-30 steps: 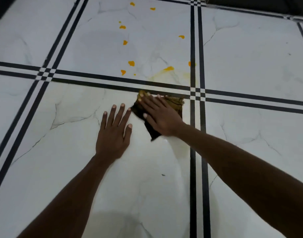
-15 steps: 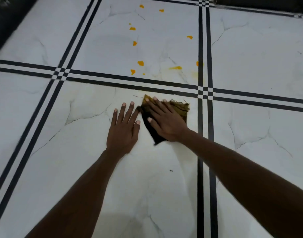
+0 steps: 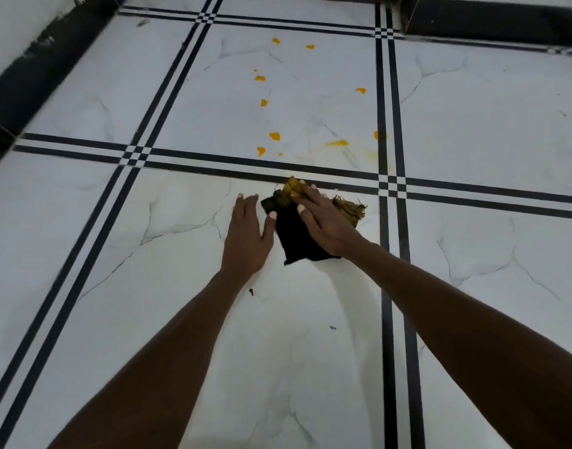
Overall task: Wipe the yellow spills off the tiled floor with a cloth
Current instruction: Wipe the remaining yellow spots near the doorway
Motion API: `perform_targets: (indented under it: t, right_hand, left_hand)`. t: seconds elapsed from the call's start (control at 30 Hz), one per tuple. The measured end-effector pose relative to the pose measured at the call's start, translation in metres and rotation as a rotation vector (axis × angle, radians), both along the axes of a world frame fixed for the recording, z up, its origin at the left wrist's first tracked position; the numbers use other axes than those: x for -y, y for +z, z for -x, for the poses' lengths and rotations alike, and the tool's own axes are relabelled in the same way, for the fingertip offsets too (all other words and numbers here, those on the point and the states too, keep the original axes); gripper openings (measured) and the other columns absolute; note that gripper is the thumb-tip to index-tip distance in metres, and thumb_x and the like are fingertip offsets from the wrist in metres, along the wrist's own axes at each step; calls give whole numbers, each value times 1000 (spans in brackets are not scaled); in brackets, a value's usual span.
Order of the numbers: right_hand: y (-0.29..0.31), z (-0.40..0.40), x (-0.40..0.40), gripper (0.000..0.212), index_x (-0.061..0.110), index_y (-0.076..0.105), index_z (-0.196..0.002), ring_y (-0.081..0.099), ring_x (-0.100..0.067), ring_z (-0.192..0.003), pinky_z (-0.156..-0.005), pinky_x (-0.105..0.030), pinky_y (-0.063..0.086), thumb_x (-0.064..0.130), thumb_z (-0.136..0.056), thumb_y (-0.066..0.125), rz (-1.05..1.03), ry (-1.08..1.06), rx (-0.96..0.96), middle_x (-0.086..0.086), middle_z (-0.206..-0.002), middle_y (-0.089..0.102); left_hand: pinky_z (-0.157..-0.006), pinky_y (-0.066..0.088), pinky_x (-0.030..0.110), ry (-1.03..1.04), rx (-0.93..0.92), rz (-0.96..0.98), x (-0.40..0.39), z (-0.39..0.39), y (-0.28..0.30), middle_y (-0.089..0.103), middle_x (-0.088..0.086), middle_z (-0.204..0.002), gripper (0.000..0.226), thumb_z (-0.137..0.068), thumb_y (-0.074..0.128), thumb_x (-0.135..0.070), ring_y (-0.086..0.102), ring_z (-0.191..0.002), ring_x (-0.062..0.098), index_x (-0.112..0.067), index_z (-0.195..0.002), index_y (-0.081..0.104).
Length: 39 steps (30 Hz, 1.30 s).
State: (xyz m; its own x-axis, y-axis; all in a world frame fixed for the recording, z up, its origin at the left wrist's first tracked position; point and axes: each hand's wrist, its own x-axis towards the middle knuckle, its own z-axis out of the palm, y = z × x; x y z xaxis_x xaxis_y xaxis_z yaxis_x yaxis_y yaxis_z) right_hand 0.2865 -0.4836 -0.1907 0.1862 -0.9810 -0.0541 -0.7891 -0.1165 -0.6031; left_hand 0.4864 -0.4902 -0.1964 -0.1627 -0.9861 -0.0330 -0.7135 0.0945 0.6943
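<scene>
A dark cloth [image 3: 294, 236], stained yellow along its far edge, lies on the white tiled floor [image 3: 181, 319] just below a black grout band. My right hand [image 3: 323, 222] presses flat on the cloth with straight fingers. My left hand [image 3: 247, 234] rests flat on the tile right beside the cloth's left edge, thumb touching it. Several yellow spills [image 3: 274, 136] dot the tile beyond the band. A smeared yellow streak [image 3: 337, 143] and a faint yellow haze [image 3: 372, 153] lie to the right of them.
A black skirting [image 3: 35, 76] runs along the wall at the left, and another dark base [image 3: 491, 24] stands at the top right. Small dark specks [image 3: 251, 291] lie on the near tile.
The view has tilted up and now shows the far walls. Both hands stay flat, with the cloth close under the grout band; my left fingers are now closed together.
</scene>
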Motion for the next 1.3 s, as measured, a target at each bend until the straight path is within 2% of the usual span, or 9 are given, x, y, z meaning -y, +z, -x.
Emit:
perform_targets:
  t: [0.13,0.23,0.4,0.7,0.8,0.93,1.07,1.17,1.3]
  right_hand:
    - [11,21,11,62,18,49,-154,47,-37,-137,-115,-54,42,31,-97,69,2,-218,-114,-15,-149,52]
    - [24,13,20,65,20,49,-149,53,-34,-132,-112,-54,42,34,-92,77,-169,-316,-102,-12,-139,59]
    - [40,14,28,30,8,69,-118,65,-29,-111,-91,-38,52,21,-92,77,-352,-306,-58,-13,-113,68]
    - [123,46,35,16,15,68,-99,63,-8,-77,-69,-19,50,1,-90,69,122,-272,283,5,-89,68]
    - [133,40,29,23,16,67,-100,66,-18,-84,-73,-29,56,-3,-86,67,189,-217,237,1,-96,69]
    - [95,32,10,20,18,68,-103,67,-21,-86,-69,-30,50,3,-89,69,9,-41,-42,2,-98,68]
    - [51,26,-8,8,21,72,-94,69,-18,-84,-75,-43,60,28,-93,75,-154,40,-98,2,-90,72]
    - [34,18,-9,19,18,71,-96,67,-19,-82,-74,-41,59,35,-103,62,29,-126,-42,-1,-89,70]
    - [10,4,15,42,12,65,-136,51,-33,-134,-110,-46,48,38,-104,60,145,-214,-107,-14,-143,56]
  left_hand:
    - [-117,40,45,-76,42,-85,30,36,20,45,18,-156,71,-103,60,-40,44,-144,35,-4,-158,33]
    - [-111,47,49,1,120,-165,49,49,27,54,21,-144,75,-93,75,-37,52,-135,37,-3,-151,41]
    - [-107,52,52,112,-53,-413,60,37,40,72,4,-108,23,-75,82,-31,67,-113,30,-25,-95,72]
    - [-83,54,19,-168,-538,-154,85,22,116,73,5,-100,17,-91,75,-3,68,-93,9,-15,-99,66]
    - [-86,53,17,-206,-450,-32,95,13,126,73,1,-94,15,-87,79,-6,67,-93,8,-14,-94,69]
    - [-100,56,39,-333,-158,-78,80,-8,87,78,8,-99,22,-78,73,7,71,-98,17,-9,-92,77]
    - [-94,40,1,-273,-67,-75,59,-31,41,75,12,-110,39,-73,59,26,68,-111,27,-3,-86,81]
    - [-86,32,-5,-142,-8,34,56,-45,23,72,9,-107,37,-77,59,23,64,-104,19,-6,-82,82]
    - [-112,43,32,-2,97,161,69,-57,6,63,15,-135,32,-94,61,2,54,-130,35,-4,-125,66]
